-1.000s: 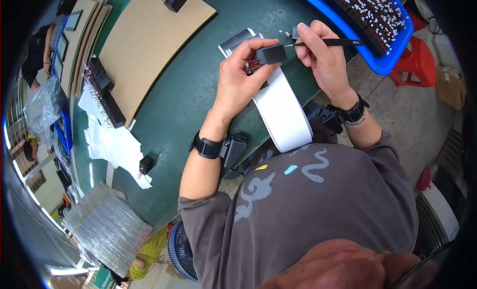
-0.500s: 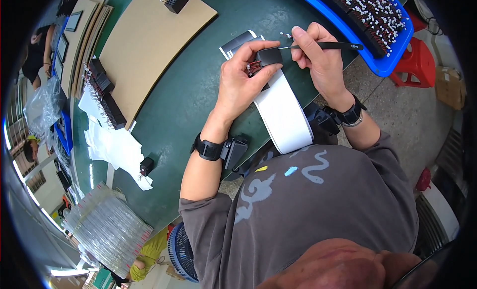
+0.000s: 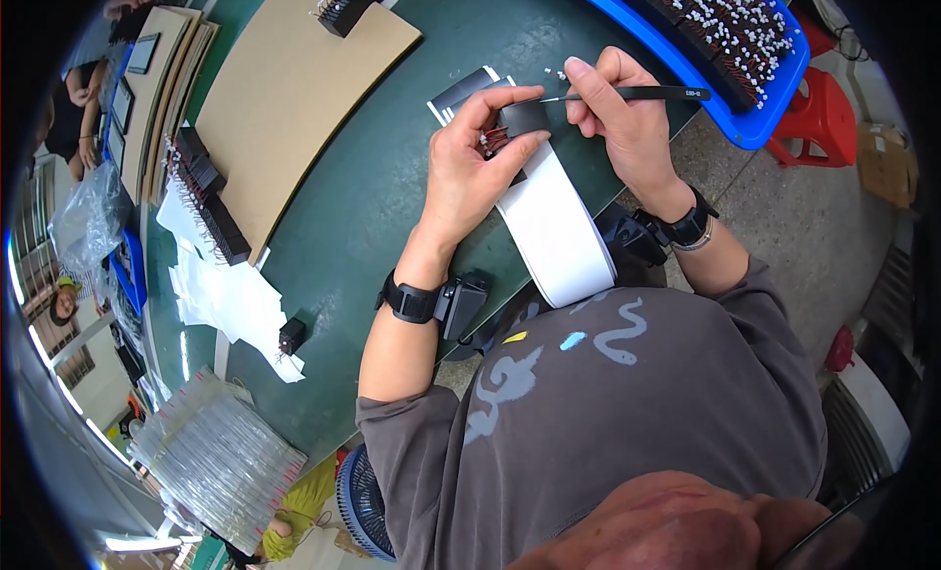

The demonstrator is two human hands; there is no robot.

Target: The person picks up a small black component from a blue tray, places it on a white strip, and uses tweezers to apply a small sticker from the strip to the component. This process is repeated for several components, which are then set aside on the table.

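Observation:
My left hand [image 3: 457, 170] holds a small black block [image 3: 525, 117] between its thumb and fingers. Short red wires [image 3: 493, 139] stick out of the block on the palm side. A pair of black tweezers [image 3: 668, 94] is pinched in my right hand [image 3: 632, 129], its thin pale tip at the block's far right edge. Under my left hand, a wide white roll of strip [image 3: 559, 235] reaches toward my body. Beyond that hand lies a black-and-white sheet [image 3: 465, 90], partly covered by my fingers.
A blue tray [image 3: 753, 137] at the upper right is packed with black blocks with red wires and white connectors. On the left are a tan board [image 3: 304, 90], a row of wired blocks [image 3: 223, 227], white papers [image 3: 230, 294] and one loose block [image 3: 291, 335]. Other people stand at far left.
The block in my left hand has tilted a little, and the tweezer tip stays at its edge. Both hands have shifted slightly left in the picture.

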